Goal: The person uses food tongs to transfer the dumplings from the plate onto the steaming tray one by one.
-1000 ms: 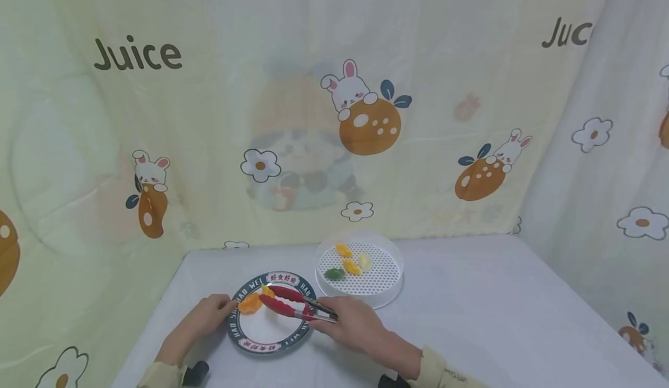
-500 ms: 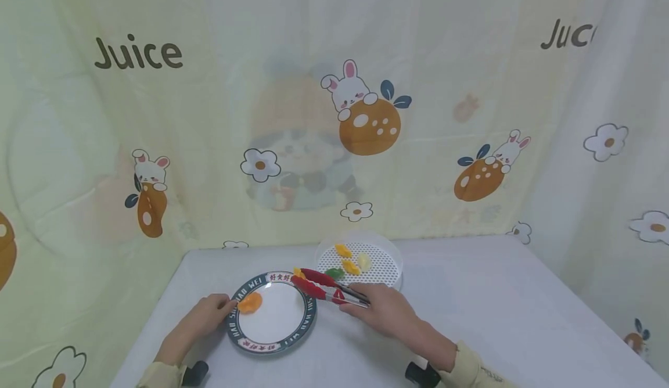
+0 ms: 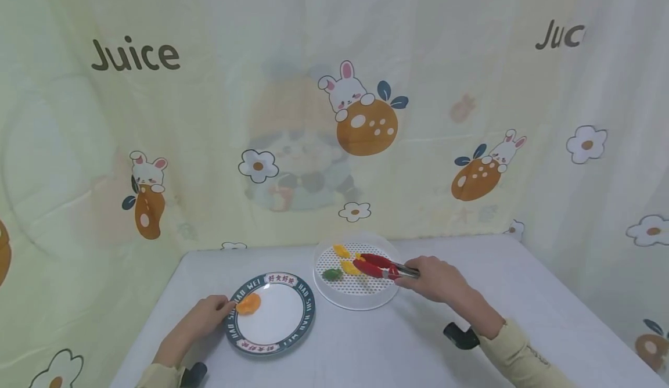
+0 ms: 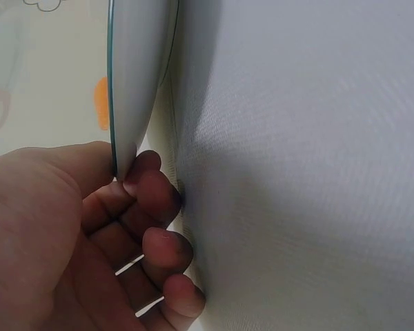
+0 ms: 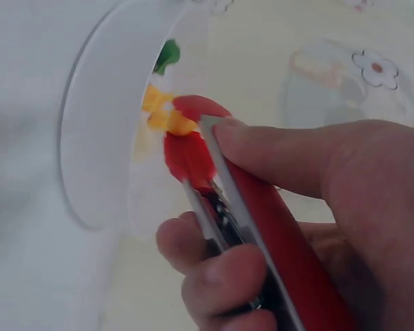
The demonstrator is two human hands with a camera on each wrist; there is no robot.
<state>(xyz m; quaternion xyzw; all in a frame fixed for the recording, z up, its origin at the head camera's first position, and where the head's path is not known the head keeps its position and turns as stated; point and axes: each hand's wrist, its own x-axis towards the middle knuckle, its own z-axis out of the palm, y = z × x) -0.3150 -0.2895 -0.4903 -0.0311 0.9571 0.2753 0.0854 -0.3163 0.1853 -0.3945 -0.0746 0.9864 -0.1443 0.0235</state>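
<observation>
My left hand (image 3: 206,313) pinches the left rim of a white plate (image 3: 279,315) with a dark patterned border. In the left wrist view the thumb lies on top of the rim and fingers curl underneath. An orange dumpling-like piece (image 3: 248,304) rests on the plate's left side. My right hand (image 3: 436,280) grips metal tongs (image 3: 393,272) with red tips. Between the tips is a small yellow piece (image 5: 181,124), over a round white perforated tray (image 3: 358,305). Yellow pieces (image 3: 341,251) and a green piece (image 3: 331,274) lie in this tray; the tongs cover its right part.
A white cloth covers the table (image 3: 470,330). Behind it hangs a printed curtain (image 3: 418,202), which also closes off both sides. The perforated tray stands close to the curtain, right of and behind the plate.
The right hand has carried the tongs and the small yellow piece from over the plate rightward to over the perforated tray. The left hand stays on the plate's rim.
</observation>
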